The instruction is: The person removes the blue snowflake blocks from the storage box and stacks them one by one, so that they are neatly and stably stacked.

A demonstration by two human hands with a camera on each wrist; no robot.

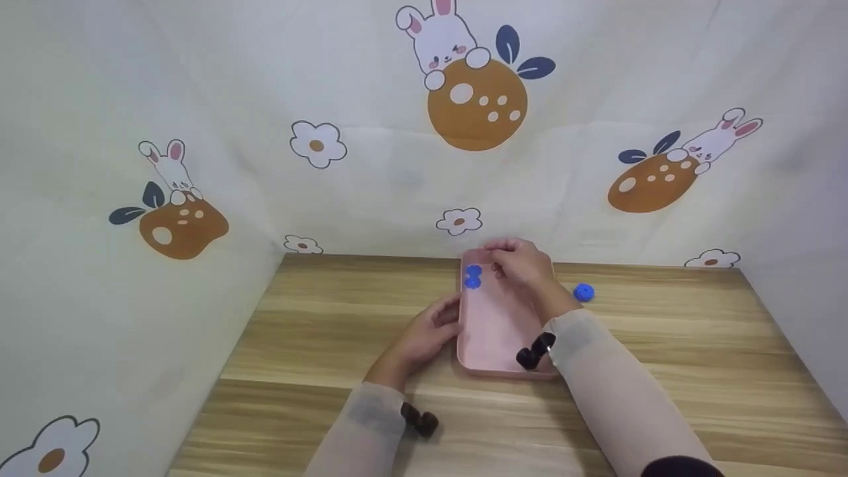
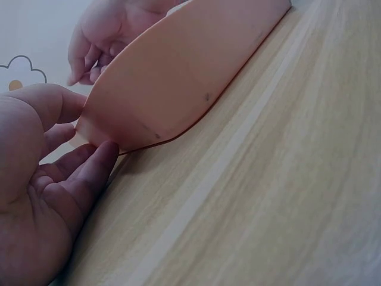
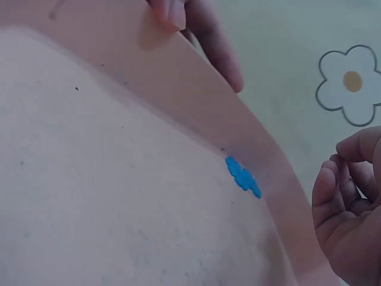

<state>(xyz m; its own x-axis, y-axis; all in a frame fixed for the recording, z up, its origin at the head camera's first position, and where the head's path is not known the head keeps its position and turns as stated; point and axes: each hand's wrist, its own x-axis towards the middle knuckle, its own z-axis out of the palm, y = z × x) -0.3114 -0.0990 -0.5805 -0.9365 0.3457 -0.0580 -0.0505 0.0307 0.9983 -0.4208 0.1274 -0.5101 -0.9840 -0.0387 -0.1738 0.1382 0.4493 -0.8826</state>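
Observation:
A pink rectangular tray (image 1: 498, 338) lies lengthwise on the table. My left hand (image 1: 427, 336) grips its left wall, with one fingertip over the rim and other fingers along the outside. My right hand (image 1: 523, 267) is over the tray's far right end, fingers curled and the thumb and index fingertips together. Nothing shows between those fingertips in the right wrist view, where the hand (image 3: 351, 205) appears beside the wall. Two small blue scalloped pieces (image 1: 473, 276) lie side by side inside the tray at the far left; one blue piece (image 3: 243, 177) shows close by the wall.
A round, knobbly blue piece (image 1: 583, 292) sits on the wooden table (image 1: 318, 331) to the right of the tray, near my right wrist. Just behind the tray stands a pale cloth backdrop (image 1: 384, 185) printed with rabbits and flowers.

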